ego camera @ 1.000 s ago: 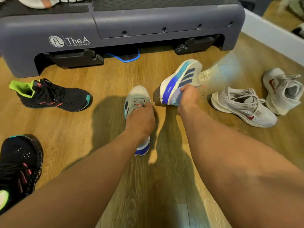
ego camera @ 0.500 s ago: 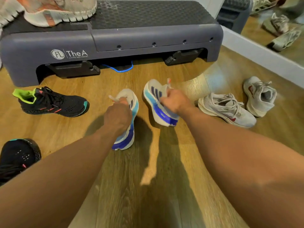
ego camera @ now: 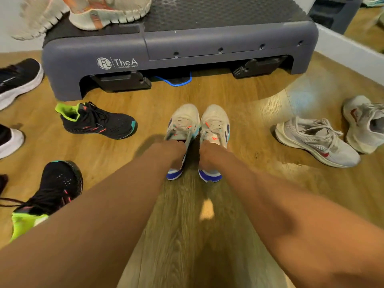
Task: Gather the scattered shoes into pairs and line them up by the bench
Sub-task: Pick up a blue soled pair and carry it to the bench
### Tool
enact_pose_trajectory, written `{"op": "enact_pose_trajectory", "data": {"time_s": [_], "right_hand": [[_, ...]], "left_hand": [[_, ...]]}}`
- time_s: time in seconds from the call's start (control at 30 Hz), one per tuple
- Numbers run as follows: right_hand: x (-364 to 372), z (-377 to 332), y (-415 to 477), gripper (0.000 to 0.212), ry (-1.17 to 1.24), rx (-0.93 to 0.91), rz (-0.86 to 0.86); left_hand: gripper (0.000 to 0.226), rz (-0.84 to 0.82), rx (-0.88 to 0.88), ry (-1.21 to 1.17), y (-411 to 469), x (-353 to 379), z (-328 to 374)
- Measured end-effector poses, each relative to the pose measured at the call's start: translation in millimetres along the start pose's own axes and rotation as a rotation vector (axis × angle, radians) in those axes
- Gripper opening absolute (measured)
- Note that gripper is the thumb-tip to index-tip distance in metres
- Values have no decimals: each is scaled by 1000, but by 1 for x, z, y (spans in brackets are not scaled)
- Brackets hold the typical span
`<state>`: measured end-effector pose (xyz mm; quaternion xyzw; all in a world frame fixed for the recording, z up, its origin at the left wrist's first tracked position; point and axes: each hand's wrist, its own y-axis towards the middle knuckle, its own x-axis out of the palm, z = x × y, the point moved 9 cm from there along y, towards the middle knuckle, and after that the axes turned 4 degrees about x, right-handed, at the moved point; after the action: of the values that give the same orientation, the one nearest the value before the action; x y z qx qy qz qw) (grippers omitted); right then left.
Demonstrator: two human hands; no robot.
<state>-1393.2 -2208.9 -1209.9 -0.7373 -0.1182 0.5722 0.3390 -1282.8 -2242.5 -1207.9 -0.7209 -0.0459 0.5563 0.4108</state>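
Note:
Two grey-and-blue sneakers stand side by side on the wooden floor, toes toward the grey step bench (ego camera: 124, 53). My left hand (ego camera: 173, 151) grips the heel opening of the left sneaker (ego camera: 182, 123). My right hand (ego camera: 209, 154) grips the heel opening of the right sneaker (ego camera: 216, 123). The two shoes touch along their inner sides. A black sneaker with a lime heel (ego camera: 95, 121) lies left of them, its mate (ego camera: 49, 196) nearer me. Two white sneakers (ego camera: 315, 140) (ego camera: 365, 123) lie to the right.
Two cream-and-orange sneakers (ego camera: 108, 11) sit on top of the bench at its left end. Black shoes with white soles (ego camera: 18, 80) lie at the far left. A white baseboard and mirror (ego camera: 353, 48) run along the right. A blue cord (ego camera: 176, 82) lies under the bench.
Both grey-and-blue sneakers were tilted and apart half a second ago; now they stand upright, together, toes toward the bench. My hands have shifted to their heels.

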Motion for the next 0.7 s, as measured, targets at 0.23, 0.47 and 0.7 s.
{"op": "enact_pose_trajectory", "data": {"time_s": [0.23,0.47,0.7], "right_hand": [[-33,-13,-53,6,149,-52,154],[-154,-8,-190,22,111,-37,-12],[-354,-17,-401,17,-81,-103,-107]], "left_hand": [[36,26,105,-322,-42,-54,21],[29,-178,27,-462,-197,-129,26],[32,-200,113,-430,-382,-349,74]]}}
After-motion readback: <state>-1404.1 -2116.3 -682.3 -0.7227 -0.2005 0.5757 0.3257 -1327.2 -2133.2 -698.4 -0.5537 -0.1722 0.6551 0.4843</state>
